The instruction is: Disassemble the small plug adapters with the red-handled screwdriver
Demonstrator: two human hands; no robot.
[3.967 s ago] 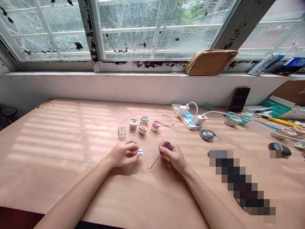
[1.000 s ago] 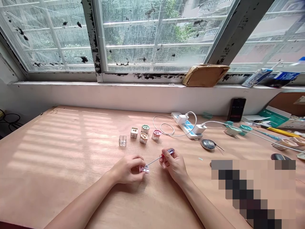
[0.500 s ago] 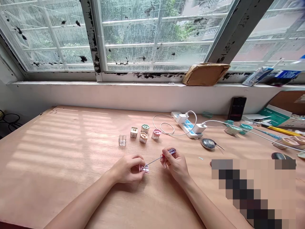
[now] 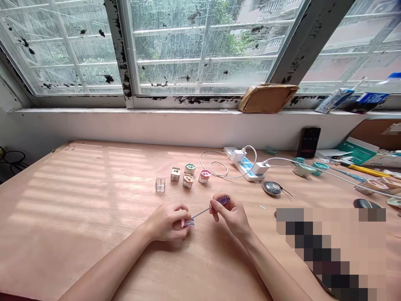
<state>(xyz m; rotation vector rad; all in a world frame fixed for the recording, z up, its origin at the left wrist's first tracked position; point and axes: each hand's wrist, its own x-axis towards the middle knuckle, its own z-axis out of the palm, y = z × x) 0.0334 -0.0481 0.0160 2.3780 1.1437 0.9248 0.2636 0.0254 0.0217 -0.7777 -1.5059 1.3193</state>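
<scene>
A small pink sharpener [image 4: 188,223] is pinched between the thumb and fingers of the left hand [image 4: 171,222] at the middle of a sunlit wooden surface [image 4: 78,234]; whether it is also rested on the wood cannot be told. A screwdriver [image 4: 223,200] is pinched by its purple handle between the thumb and fingers of the right hand [image 4: 230,215], its shaft slanted down to the left and its tip brought to the sharpener's upper edge (the exact point of contact is too small to be made out). Just beyond the hands, a cream box [image 4: 175,174], a green box [image 4: 189,169], an orange box [image 4: 187,181] and a pink box [image 4: 204,176] are grouped, with a clear box [image 4: 160,185] set at their left. Farther right, two white plugs are carried by a power strip [image 4: 247,167], and a phone [image 4: 308,142] is propped upright near the wall [image 4: 140,127].
</scene>
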